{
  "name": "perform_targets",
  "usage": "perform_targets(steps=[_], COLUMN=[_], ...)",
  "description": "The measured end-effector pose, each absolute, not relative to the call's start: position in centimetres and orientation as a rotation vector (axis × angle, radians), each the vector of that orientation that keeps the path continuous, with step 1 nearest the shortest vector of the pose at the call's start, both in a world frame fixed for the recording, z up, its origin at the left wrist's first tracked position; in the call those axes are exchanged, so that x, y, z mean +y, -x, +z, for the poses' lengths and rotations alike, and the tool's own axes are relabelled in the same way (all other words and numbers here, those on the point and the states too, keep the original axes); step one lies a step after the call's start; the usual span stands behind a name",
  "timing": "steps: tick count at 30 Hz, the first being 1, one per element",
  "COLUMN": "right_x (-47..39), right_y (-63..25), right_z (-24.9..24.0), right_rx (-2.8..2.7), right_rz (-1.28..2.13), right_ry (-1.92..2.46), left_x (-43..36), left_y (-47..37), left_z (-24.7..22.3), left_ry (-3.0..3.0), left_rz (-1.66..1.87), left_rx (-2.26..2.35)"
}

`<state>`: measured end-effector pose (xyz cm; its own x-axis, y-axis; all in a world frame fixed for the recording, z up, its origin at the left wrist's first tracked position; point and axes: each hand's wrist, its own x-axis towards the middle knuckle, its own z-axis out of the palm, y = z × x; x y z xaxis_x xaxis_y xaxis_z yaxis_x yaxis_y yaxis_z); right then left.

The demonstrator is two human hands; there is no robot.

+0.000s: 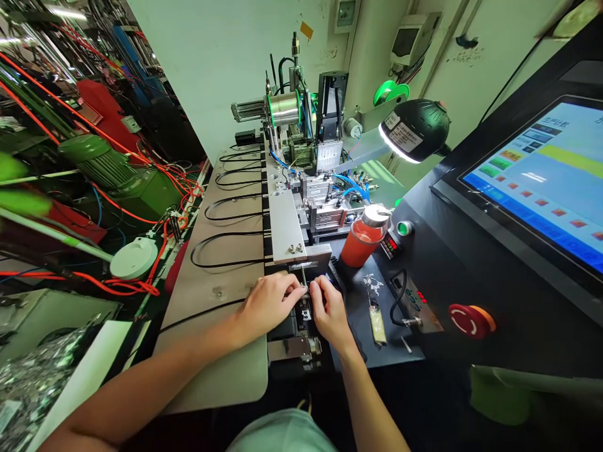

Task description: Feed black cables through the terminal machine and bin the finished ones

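My left hand (269, 301) is closed, thumb and fingers pinched at the near end of the machine's metal track (305, 307). Right across from it, my right hand (328, 307) is closed too, its fingertips nearly meeting the left ones over the track. What the fingertips hold is too small to make out. Black cables (226, 263) lie in loops on the flat plate (211, 376) to the left, and one cable runs under my left hand. Just beyond the hands is a silver block (316, 256) at the end of a long metal bar (286, 226).
An orange-red jar (362, 242) stands right of the machine, under a lit lamp (414, 130). Farther right are a controller (414, 301), a red emergency button (471, 320) and a touchscreen (546, 182). A wire spool (284, 108) sits at the back.
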<state>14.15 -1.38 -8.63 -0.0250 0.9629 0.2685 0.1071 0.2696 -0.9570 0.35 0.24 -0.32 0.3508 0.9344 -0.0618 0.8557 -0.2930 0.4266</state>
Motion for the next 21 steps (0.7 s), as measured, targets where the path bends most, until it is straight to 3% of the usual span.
perform_targets(steps=[4,11,17,21], right_x=[-1.5,-1.4,-1.8,-2.6], right_y=[-13.9,-13.9,-15.4,-15.8], right_z=[-8.8,-9.1,-8.1,-7.7], right_rx=[-1.359,-1.342,-1.486,-1.658], right_rz=[0.986,1.008,0.704,0.584], right_ry=[1.067,1.067,1.275,1.168], left_x=[-0.6,-0.9,-0.5,-0.3], left_y=[1.0,0.8,1.3,1.6], left_z=[-1.0,-0.7,-0.3,-0.1], left_ry=[-2.569,-3.103,-2.774,-2.581], left_rz=[0.347,-0.015,0.172,0.122], left_rx=[1.444,1.072,1.269,1.451])
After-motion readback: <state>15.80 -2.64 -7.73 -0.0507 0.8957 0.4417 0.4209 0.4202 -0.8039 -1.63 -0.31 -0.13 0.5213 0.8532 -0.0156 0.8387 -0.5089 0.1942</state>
